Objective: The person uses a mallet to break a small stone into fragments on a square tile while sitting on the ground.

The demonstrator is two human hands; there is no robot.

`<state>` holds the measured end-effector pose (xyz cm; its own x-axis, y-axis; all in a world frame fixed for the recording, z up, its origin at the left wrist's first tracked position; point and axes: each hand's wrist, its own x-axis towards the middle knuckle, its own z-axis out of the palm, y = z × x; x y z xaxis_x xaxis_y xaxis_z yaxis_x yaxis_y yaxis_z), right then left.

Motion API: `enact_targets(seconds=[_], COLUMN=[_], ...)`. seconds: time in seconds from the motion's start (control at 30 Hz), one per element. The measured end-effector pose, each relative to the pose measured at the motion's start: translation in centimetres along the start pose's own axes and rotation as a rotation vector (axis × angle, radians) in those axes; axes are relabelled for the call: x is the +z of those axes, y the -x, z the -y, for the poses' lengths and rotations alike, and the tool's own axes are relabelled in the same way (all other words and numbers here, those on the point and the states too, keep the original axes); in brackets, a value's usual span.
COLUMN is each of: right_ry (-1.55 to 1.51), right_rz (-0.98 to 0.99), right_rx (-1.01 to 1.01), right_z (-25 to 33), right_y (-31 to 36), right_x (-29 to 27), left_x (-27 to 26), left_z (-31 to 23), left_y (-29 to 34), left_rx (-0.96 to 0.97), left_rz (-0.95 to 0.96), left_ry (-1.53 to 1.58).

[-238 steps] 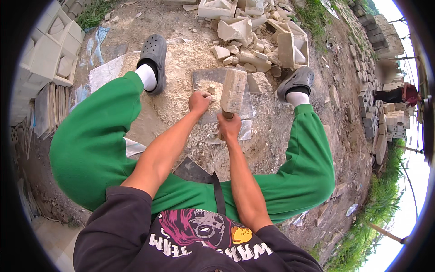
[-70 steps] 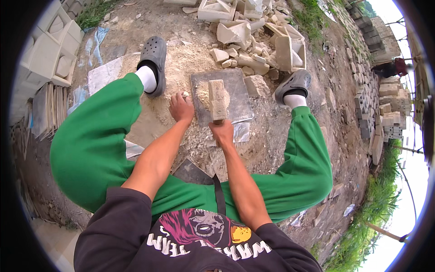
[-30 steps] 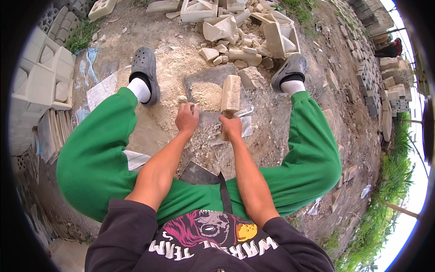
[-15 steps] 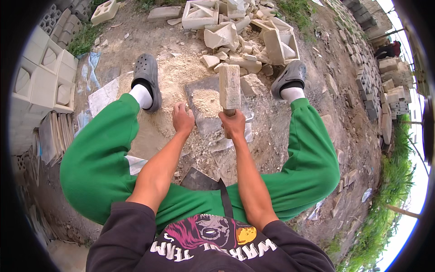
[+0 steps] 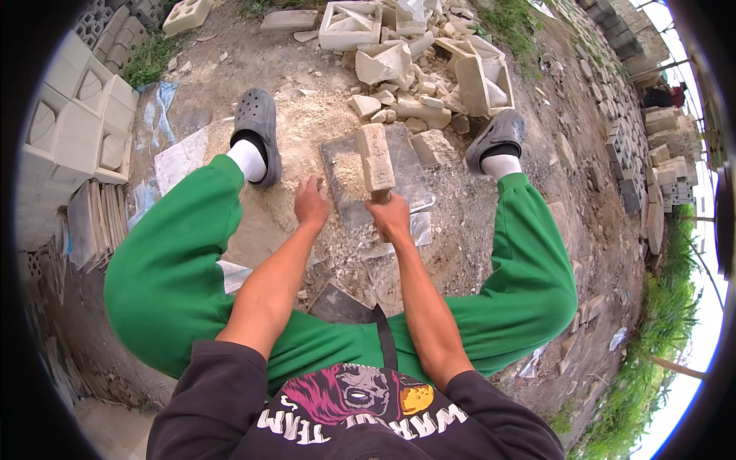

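Note:
My right hand (image 5: 389, 215) is closed round the short handle of a block-headed mallet (image 5: 376, 159). Its pale, dusty head covers part of a dark flat slab (image 5: 409, 172) on the ground between my feet. Crushed pale stone (image 5: 346, 175) lies on the slab's left part, beside the mallet head. Whether the head touches the slab or hovers just over it, I cannot tell. Just left of the slab, my left hand (image 5: 312, 202) rests with its fingers a little apart on scattered pale grit, holding nothing I can see.
Broken pale blocks (image 5: 414, 84) are heaped beyond the slab, one chunk (image 5: 434, 148) close to its right corner. Hollow blocks (image 5: 88, 100) stand stacked at left, above thin upright boards (image 5: 100, 222). A dark plate (image 5: 339, 303) lies near my lap. Someone in red (image 5: 678, 95) is far right.
The mallet head has shifted left and slightly nearer to me, tilting left. More of the slab's right side shows. My left hand keeps nearly the same place; the whole view has shifted slightly.

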<state>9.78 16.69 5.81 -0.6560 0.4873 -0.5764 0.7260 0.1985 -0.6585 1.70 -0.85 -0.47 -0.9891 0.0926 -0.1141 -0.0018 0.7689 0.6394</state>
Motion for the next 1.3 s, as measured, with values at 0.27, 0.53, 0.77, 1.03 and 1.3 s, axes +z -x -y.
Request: enact_targets(seconds=[0.27,0.53,0.77,1.03,1.3], right_ry=[0.177,-0.129,-0.276,-0.257,-0.265], right_rz=[-0.18,0.016,0.021,-0.079,-0.064], right_rx=[-0.208,0.049,0.077,0.029,0.008], right_z=[-3.1,-2.3,-1.2,-1.6,-0.4], right_y=[-2.0,-0.7,0.6,-0.2,0.2], right_x=[1.0,0.4,-0.4,-1.4,-2.0], left_x=[1.3,1.2,1.9,3.4,3.1], left_z=[-0.3,-0.3,-3.7,-3.5,-2.7], left_y=[0.1,0.6,-0.6,-0.5,-1.7], left_rx=[-0.003,-0.104,0.14,0.266,0.257], left_rz=[-0.029,-0.155,0.003,-0.106,0.058], left_ry=[0.009,-0.089,0.228,0.097,0.05])
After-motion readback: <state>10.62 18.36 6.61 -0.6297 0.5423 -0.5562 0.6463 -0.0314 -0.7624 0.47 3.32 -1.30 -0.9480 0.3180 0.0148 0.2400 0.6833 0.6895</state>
